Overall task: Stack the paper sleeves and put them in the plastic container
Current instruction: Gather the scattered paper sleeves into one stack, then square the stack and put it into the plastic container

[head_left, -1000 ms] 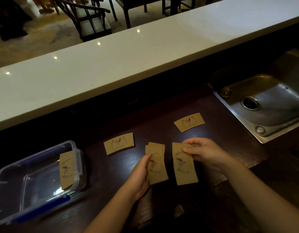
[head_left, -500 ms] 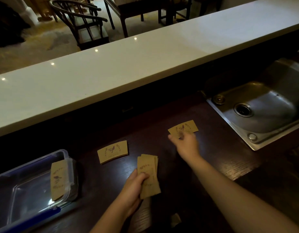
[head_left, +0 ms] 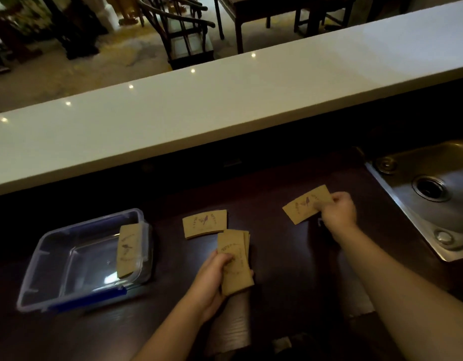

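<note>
My left hand (head_left: 210,281) grips a small stack of brown paper sleeves (head_left: 235,259) just above the dark wooden counter. To the right, my right hand (head_left: 338,212) pinches the right end of a single paper sleeve (head_left: 302,208), lifted slightly off the counter. Another loose sleeve (head_left: 204,223) lies flat between the stack and the clear plastic container (head_left: 55,256). The container sits at the left with a blue clip on its near rim. One sleeve (head_left: 128,250) leans against the container's right inner wall.
A steel sink (head_left: 438,201) is set into the counter at the right. A raised white bar top (head_left: 225,100) runs across behind the work surface. Chairs and tables stand on the floor beyond it.
My right hand added its sleeve to the stack, reached to the far right sleeve and has now taken hold of it. My left hand keeps the stack.
</note>
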A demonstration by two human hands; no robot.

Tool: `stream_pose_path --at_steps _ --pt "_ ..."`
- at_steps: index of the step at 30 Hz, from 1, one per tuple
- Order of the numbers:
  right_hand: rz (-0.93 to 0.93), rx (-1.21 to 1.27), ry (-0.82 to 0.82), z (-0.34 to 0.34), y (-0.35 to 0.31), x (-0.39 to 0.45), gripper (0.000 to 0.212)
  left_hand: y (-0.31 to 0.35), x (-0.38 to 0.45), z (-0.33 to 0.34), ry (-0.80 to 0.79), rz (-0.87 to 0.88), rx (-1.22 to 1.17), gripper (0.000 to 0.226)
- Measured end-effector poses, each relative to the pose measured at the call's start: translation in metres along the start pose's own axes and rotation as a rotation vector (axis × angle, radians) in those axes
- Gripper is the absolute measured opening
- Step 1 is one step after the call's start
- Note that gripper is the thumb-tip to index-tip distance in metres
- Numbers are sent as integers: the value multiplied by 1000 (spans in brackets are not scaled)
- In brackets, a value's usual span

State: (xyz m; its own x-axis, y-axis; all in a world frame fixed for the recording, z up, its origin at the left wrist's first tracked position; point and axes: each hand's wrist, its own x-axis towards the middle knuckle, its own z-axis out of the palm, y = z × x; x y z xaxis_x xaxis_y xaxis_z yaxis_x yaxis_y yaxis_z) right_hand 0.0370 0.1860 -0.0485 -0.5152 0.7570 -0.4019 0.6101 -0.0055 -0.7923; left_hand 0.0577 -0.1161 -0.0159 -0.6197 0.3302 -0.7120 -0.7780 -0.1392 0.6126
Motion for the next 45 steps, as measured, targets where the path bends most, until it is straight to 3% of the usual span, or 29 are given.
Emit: stream_pose_path --at_steps 1,3,5,8,11,15,17,19,22,24,29,33,37,42,45 --pt "8 226 -70 -2 -6 -7 20 2 -2 -1 -1 -12 -20 30" --pt "6 539 -243 -4 -21 -26 10 6 -4 -2 -1 -37 -44 35" --pt "-64 596 -457 1 -39 -51 13 9 -4 -3 -21 -49 -14 47" --pt "-220 364 -742 22 -54 -92 16 11 -3 -8 -130 -48 75 60" --pt "-286 104 -852 46 -50 -119 17 13 -7 -13 -226 -65 84 61" --pt "-398 -189 -714 74 -28 -133 20 11 -12 -22 -233 -18 138 42" --pt "-451 -349 -634 83 -20 -134 45 10 -13 -29 -227 -3 168 46" --pt "-328 -320 -744 89 -19 -135 66 11 -15 -38 -239 -6 184 47" --pt "-161 -119 -961 96 -20 -135 39 17 -19 -49 -233 -15 234 44" --pt "-149 -20 -921 100 -23 -136 27 23 -19 -54 -164 9 251 39" --pt "-58 193 -775 118 -36 -130 24 46 -10 -59 198 177 133 49" --pt "-73 171 -604 142 -43 -128 28 61 20 -53 426 300 55 55" --pt "-50 113 -483 165 -44 -124 25 69 52 -50 580 371 183 42" --pt "-64 -104 -330 181 -40 -121 17 71 74 -54 676 340 442 49" --pt "-80 -155 -390 182 -42 -122 29 69 80 -59 648 340 508 59"
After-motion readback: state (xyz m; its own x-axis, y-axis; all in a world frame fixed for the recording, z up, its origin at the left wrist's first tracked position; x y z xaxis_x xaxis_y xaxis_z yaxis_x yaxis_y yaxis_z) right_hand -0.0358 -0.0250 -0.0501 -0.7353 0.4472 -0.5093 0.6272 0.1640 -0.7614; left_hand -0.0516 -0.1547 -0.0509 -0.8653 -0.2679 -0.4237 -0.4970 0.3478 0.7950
